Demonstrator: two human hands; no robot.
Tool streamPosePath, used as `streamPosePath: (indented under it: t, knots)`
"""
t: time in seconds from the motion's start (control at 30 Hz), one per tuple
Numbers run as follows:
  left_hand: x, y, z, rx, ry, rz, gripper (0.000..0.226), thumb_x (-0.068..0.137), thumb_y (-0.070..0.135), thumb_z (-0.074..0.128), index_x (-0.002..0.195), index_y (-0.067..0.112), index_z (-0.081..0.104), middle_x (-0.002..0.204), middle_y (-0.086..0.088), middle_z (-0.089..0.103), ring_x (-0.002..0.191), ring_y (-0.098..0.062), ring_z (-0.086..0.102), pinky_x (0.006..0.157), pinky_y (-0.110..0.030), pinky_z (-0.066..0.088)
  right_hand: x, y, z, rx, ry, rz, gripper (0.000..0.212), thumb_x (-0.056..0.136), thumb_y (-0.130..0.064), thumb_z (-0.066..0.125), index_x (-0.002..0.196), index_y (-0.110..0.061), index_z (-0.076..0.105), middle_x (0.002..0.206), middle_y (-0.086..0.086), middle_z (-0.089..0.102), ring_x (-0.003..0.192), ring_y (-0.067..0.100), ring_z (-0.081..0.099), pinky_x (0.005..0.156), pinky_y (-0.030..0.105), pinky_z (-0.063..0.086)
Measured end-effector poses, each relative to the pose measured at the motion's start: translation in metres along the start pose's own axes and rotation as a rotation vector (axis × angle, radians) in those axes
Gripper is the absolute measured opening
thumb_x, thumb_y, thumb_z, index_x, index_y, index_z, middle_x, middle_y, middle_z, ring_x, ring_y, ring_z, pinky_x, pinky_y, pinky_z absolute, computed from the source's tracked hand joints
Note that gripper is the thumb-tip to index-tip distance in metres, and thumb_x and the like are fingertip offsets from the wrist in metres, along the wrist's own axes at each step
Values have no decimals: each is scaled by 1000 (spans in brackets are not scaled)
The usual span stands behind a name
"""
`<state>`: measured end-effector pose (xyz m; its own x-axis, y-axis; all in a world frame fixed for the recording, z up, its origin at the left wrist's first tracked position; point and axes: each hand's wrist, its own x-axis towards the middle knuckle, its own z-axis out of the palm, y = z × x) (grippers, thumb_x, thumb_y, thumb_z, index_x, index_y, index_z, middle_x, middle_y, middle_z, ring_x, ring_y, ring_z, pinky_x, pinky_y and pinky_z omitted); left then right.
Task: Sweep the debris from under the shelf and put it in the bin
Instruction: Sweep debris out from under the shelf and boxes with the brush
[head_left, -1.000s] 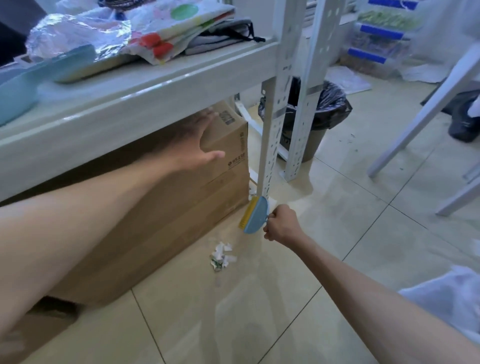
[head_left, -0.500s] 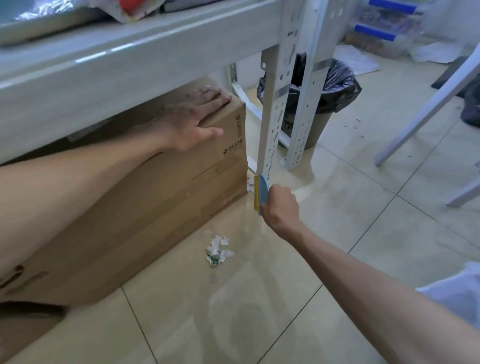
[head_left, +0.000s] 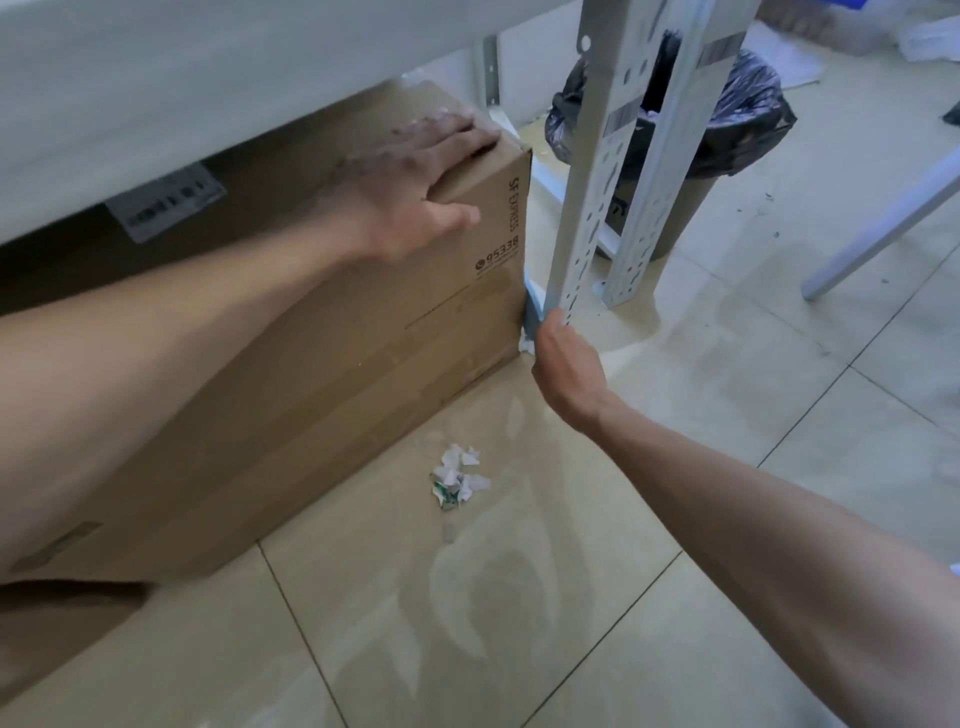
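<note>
A small heap of torn white and green paper debris (head_left: 457, 478) lies on the beige tiled floor in front of a big cardboard box (head_left: 363, 364) under the white shelf (head_left: 208, 78). My left hand (head_left: 415, 182) lies flat on the box's top corner, thumb down its front face. My right hand (head_left: 563, 369) grips a small blue hand brush (head_left: 534, 309), pushed into the gap between the box's corner and the shelf's metal leg (head_left: 587, 208). A scrap of white paper (head_left: 525, 344) shows by the brush. Behind the legs stands the bin (head_left: 675, 130) lined with a black bag.
A second perforated shelf leg (head_left: 649, 218) stands right of the first. A white slanted leg (head_left: 883, 228) of other furniture crosses the floor at the right. Small specks lie on the tiles near the bin. Papers and plastic boxes (head_left: 831, 26) sit at the back right.
My right hand has pushed the blue brush from the open floor into the gap beside the box's corner. My left hand has settled flat on the box's top. The view has dropped lower.
</note>
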<state>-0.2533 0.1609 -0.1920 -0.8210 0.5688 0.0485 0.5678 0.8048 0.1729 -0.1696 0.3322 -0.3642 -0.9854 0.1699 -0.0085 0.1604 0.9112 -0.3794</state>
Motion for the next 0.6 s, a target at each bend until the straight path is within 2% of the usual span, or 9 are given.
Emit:
streamPosePath:
  t: [0.17, 0.3, 0.4, 0.6]
  knots:
    - [2, -1, 4, -16, 27, -16, 65, 94, 51, 51, 151, 47, 20, 161, 20, 13, 148, -11, 16, 111, -56, 23, 15, 1, 30, 13, 19, 26, 34, 83, 15, 35, 113, -1, 38, 82, 22, 62, 66, 41, 60, 61, 53, 54]
    - [2, -1, 5, -39, 54, -13, 65, 93, 49, 53, 151, 45, 24, 160, 22, 15, 148, -9, 18, 113, -50, 22, 22, 2, 45, -48, 20, 21, 31, 83, 16, 38, 109, 1, 41, 82, 22, 62, 69, 42, 62, 57, 44, 50]
    - [1, -1, 5, -55, 72, -11, 65, 92, 49, 54, 150, 45, 26, 160, 22, 17, 146, -8, 21, 113, -47, 24, 24, 1, 50, -116, -2, 22, 23, 85, 10, 41, 105, 0, 47, 87, 20, 63, 76, 42, 64, 58, 41, 43]
    - [3, -2, 5, -82, 83, -15, 66, 89, 51, 56, 148, 48, 27, 158, 23, 21, 144, -10, 28, 109, -49, 28, 14, -4, 37, -102, -43, 110, 25, 84, 8, 47, 106, -1, 56, 95, 18, 66, 82, 39, 63, 61, 37, 40]
